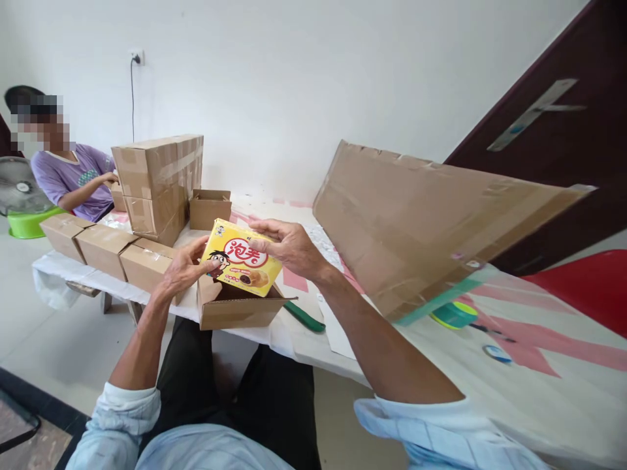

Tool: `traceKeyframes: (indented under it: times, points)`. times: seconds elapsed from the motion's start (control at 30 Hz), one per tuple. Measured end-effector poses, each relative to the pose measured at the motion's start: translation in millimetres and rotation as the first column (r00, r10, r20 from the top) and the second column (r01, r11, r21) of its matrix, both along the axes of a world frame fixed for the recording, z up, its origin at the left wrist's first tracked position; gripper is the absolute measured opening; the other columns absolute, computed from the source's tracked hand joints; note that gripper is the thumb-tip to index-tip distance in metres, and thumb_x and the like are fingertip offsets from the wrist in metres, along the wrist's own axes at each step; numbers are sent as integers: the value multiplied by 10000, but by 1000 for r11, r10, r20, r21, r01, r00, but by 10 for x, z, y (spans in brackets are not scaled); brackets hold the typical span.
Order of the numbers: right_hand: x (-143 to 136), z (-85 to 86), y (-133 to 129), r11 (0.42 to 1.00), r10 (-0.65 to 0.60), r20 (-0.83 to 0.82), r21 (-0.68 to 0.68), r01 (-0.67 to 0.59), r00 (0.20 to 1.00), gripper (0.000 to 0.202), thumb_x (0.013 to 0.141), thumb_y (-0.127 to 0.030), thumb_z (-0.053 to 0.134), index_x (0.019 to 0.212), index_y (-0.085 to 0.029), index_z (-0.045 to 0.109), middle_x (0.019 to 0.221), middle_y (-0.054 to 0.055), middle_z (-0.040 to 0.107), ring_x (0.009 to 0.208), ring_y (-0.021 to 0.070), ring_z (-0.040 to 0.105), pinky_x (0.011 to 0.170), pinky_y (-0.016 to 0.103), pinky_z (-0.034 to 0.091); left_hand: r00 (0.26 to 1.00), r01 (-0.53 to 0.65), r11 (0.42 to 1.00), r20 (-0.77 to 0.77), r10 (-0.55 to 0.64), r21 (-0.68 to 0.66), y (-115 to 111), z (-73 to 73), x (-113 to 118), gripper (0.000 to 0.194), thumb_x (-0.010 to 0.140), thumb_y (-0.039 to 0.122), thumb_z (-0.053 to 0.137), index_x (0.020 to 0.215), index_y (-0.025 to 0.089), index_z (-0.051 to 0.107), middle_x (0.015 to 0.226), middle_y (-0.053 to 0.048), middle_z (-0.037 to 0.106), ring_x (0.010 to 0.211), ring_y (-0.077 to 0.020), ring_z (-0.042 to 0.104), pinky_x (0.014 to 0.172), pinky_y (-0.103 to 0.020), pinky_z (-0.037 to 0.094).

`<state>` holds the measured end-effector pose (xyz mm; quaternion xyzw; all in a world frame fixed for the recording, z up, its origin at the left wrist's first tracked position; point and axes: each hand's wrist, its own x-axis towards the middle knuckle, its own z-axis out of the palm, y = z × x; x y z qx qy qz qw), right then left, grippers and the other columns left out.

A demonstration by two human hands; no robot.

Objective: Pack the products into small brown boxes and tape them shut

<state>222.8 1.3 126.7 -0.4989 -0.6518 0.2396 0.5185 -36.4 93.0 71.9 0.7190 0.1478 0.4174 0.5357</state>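
Observation:
A yellow snack box [247, 254] with red lettering and a cartoon figure is held tilted between my two hands. My left hand [189, 266] grips its left side, thumb on the front face. My right hand [289, 245] holds the upper right edge, its thumb also on the front. Just beneath the yellow box is an open brown carton [240, 313] at the table's front edge; its inside is mostly hidden.
Brown cartons [151, 189] are stacked at the left, with a row of cartons [102, 251] before them. An open carton [210, 210] stands behind. Right: a green-handled tool [304, 318], large cardboard sheet [431, 222], tape roll [454, 314]. A person [81, 179] sits far left, hands at a small carton.

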Motion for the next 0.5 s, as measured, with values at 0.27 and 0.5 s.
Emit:
traceKeyframes:
  times: [0.27,0.5]
  points:
    - [162,-330,153,1000,-17,-222,-3,16,975,679,842,-726,799,1325,-258,703,1404,103,753,1249,311,735,1003,451,662,966,-121,982,211,150,-142,130,-57,230,742,773,536,952,1354,160,687,1235,-130,803,968,-243,787,782,-340,670]
    - [203,-640,440,956,-127,-344,-294,22,930,468,856,-567,809,1181,-234,755,1073,96,850,983,313,825,780,427,718,986,-161,977,16,165,-137,470,-234,435,634,766,574,928,1154,106,748,988,-116,828,841,-225,791,779,-330,652]
